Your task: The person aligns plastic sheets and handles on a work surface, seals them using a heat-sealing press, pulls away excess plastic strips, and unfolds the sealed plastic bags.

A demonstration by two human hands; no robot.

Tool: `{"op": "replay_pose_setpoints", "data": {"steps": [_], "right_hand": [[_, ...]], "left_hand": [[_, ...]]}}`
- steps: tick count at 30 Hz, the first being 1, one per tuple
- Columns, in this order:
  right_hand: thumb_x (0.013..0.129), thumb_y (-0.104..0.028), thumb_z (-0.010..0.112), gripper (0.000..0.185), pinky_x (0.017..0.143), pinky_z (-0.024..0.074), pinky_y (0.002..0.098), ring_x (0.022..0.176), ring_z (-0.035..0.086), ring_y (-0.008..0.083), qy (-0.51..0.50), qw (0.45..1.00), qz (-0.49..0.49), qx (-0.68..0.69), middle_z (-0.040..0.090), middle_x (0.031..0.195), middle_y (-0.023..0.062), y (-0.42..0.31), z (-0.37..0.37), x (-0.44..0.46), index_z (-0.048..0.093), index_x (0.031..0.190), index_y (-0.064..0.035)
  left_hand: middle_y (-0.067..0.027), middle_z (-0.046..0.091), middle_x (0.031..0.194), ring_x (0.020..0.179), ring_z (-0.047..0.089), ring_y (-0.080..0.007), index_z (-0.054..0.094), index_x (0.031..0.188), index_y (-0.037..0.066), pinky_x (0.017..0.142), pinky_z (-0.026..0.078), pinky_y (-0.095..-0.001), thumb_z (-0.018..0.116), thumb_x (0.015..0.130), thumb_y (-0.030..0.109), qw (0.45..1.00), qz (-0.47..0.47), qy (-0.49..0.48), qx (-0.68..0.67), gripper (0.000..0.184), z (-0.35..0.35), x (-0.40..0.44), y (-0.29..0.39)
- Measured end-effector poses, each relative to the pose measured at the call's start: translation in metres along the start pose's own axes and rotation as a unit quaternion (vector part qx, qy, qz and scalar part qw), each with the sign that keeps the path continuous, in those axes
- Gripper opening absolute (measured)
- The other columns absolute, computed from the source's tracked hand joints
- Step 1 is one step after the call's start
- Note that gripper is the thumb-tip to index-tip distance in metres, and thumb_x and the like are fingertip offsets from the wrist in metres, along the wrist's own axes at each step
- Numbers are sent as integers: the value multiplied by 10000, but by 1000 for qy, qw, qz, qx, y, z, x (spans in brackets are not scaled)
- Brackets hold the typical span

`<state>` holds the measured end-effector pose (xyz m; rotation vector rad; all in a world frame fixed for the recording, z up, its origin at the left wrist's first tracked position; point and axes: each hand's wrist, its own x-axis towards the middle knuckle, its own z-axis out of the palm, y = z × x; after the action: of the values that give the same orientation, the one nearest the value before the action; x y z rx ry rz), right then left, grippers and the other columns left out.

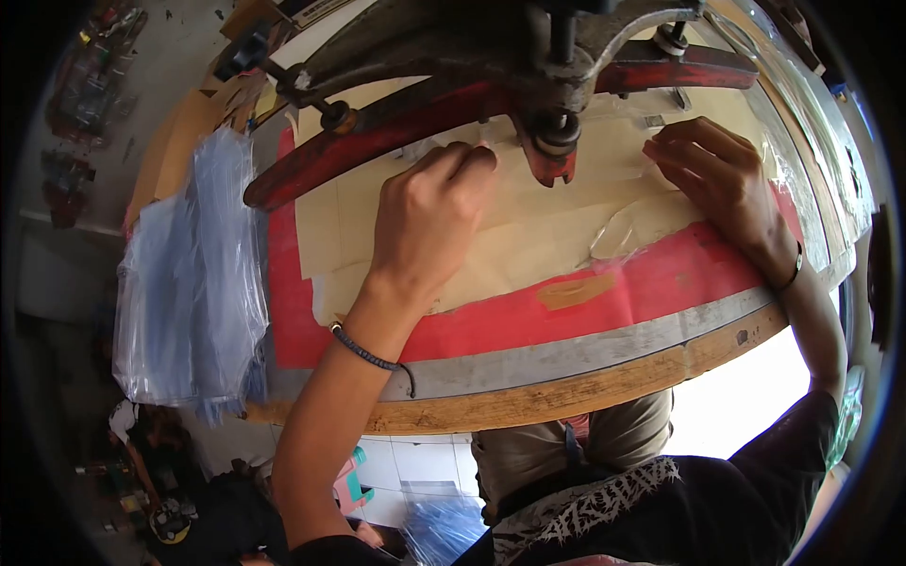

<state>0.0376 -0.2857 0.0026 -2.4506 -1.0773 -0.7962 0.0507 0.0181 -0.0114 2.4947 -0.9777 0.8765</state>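
Observation:
My left hand (432, 212) is over the tan sheet (538, 217), its fingers curled together near the red bar of the machine; what it holds, if anything, is hidden. To the right, my right hand (713, 174) bends its fingers toward the thumb above the sheet's right part, close to a small metal piece (654, 121). Whether something thin lies in its fingertips is too small to tell. Between and above both hands hangs the dark metal press with a red curved bar (396, 127). A clear plastic scrap (613, 234) rests on the sheet.
Stacked clear plastic sheets (198, 274) hang at the table's left. Red material (585, 307) lies under the tan sheet, along the wooden table edge (528, 407). More plastic (821, 141) lies at the right. Another person (212, 509) is at the lower left.

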Motion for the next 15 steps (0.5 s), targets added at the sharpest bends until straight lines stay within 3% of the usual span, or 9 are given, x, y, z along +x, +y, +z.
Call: {"op": "replay_pose_setpoints", "data": {"steps": [15], "right_hand": [[756, -12, 740, 171, 659, 561, 351, 769, 677, 267, -17, 1000, 0, 14, 661, 893, 89, 4, 2, -3, 691, 919, -31]], "left_hand": [[-74, 625, 738, 666, 644, -239, 634, 840, 51, 545, 529, -344, 665, 835, 47, 1000, -4, 14, 1, 31, 1, 1, -1]]}}
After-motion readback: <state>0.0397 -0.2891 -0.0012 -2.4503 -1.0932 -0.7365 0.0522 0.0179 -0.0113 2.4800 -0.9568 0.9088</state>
